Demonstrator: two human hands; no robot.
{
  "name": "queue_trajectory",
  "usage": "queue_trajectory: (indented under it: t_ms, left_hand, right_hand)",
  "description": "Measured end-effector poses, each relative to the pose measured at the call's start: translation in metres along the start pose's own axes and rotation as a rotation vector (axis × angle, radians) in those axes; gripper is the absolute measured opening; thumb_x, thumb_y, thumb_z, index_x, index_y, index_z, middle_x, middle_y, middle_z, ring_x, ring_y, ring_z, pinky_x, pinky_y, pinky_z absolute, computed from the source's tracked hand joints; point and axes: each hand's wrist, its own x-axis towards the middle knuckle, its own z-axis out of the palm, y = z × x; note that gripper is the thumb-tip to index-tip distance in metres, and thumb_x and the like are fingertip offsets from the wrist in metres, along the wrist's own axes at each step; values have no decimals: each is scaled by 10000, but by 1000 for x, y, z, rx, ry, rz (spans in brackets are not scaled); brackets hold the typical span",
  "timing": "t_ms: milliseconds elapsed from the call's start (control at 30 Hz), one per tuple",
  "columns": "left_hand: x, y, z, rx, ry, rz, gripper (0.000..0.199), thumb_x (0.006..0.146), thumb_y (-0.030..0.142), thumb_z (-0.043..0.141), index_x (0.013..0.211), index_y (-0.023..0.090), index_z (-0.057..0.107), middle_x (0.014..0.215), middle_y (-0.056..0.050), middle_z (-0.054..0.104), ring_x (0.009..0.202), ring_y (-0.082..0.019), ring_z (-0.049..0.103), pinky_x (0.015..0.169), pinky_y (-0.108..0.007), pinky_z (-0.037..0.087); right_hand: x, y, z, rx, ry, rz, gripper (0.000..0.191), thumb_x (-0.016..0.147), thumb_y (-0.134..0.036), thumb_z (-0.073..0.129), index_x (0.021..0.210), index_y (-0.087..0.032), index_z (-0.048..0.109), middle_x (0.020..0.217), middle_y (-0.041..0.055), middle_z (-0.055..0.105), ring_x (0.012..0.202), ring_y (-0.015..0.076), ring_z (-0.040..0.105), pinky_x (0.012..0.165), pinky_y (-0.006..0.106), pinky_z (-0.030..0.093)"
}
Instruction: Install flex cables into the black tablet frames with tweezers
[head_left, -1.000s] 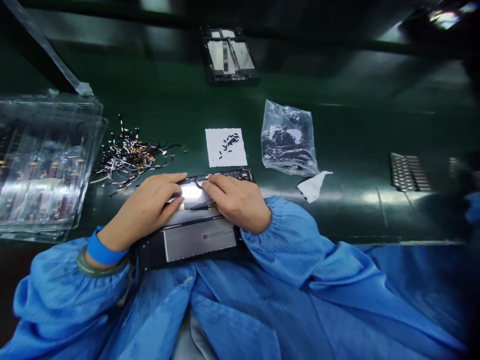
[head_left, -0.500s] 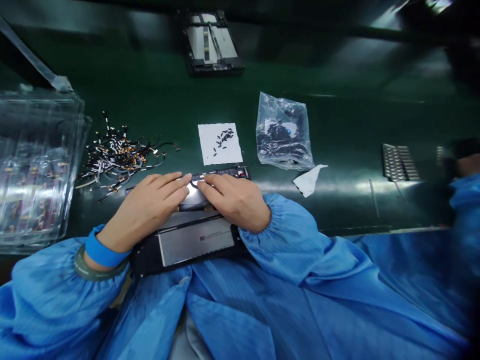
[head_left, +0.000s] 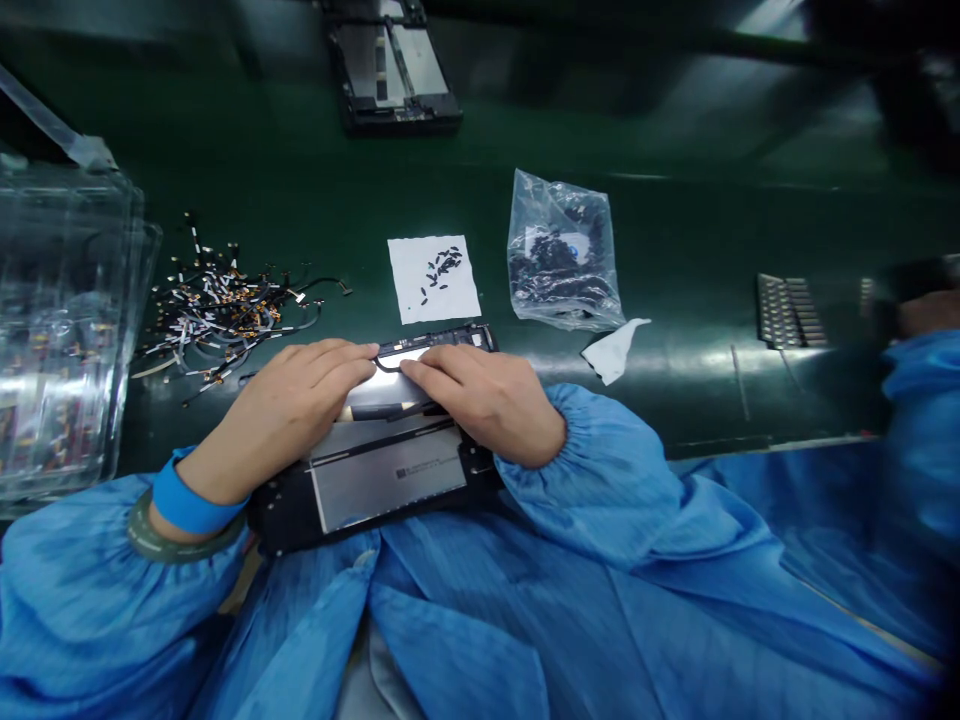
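An opened tablet [head_left: 390,490] lies tilted at the table's near edge, against my blue gown, its inner side showing a silver battery plate and a dark circuit strip along the far edge. My left hand [head_left: 300,390] rests over its left part, fingers stretched out and fingertips at the circuit strip. Across from it, my right hand [head_left: 491,395] lies on the right part with fingertips drawn together at a thin black cable [head_left: 386,367]. That cable curves between the two hands; its ends are hidden under my fingers.
Left are a heap of small flex cables [head_left: 225,310] and stacked clear plastic trays [head_left: 64,250]. Beyond the tablet lie a white sheet with black bits [head_left: 405,300], a clear bag [head_left: 562,260], a paper scrap [head_left: 611,352] and another opened tablet [head_left: 397,75]. A person's blue sleeve [head_left: 926,400] shows far right.
The whole view has shifted slightly. My fingertips have parted a little, baring more of the black cable and circuit strip. Both hands stay on the tablet.
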Motion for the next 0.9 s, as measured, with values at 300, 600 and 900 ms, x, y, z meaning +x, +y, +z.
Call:
queue_trajectory:
  t_ms: [300, 600, 900]
  left_hand:
    - [0, 2, -3, 51, -67, 13, 408, 902, 71, 417, 1294, 146, 501, 1354, -147, 568, 1240, -297, 531, 954, -460, 470]
    - [-1, -2, 2, 41, -5, 49, 445, 915, 91, 412, 1345, 175, 488, 1340, -155, 568, 1200, -317, 552, 877, -467, 490]
    - [-1, 0, 0, 31, -8, 53, 435, 921, 87, 400, 1338, 166, 490, 1346, -166, 566, 1203, -344, 551, 852, -501, 496]
  right_hand:
    - [-8, 4, 2, -55, 55, -9, 305, 987, -118, 388, 1081, -129, 678, 970, 68, 722, 761, 146, 604, 600, 289, 390]
    - [-8, 8, 4, -87, 86, -30, 303, 992, -132, 394, 1105, -143, 675, 990, 60, 725, 762, 151, 571, 620, 290, 388]
    - [-9, 7, 8, -103, 96, -22, 299, 997, -151, 393, 1105, -142, 672, 999, 60, 722, 759, 154, 558, 614, 297, 373]
